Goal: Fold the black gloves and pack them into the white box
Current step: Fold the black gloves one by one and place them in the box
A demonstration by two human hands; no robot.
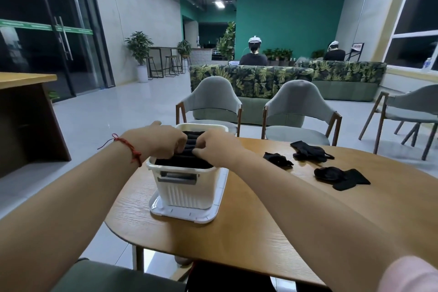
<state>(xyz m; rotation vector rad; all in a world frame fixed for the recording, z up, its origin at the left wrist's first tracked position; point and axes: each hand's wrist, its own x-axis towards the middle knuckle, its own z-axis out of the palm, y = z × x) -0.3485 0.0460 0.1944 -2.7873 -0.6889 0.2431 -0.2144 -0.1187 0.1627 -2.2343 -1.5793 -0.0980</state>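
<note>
On the left part of the rounded wooden table (260, 232) stands a white ribbed plastic box (187, 192) with a grey handle, resting on its own white lid (213, 211), which lies upturned beneath it. Inside the box, a row of folded black gloves (187, 161) fills it almost to the rim. Both hands are over the middle of that row and close together. The left hand (163, 141), with a red string bracelet (129, 149) at its wrist, has its fingers curled down into the cloth. The right hand (215, 147) mirrors it from the other side, its fingers bent and pinching the same dark fabric. The fingertips are partly buried, so which single glove each holds cannot be told.

To the right, well apart from the box, three loose black gloves lie crumpled on the table: one nearest the box (277, 159), one farther back (309, 151), and one nearer and further right (339, 176).

The gloves look like thin knit cloth, light, limp and easily squashed. They should not slip, but a fold will likely spring open unless it is pressed flat. Each loose glove is probably best taken at the cuff and fingertips, and a folded one held across its fold while it is wedged into the row.
</note>
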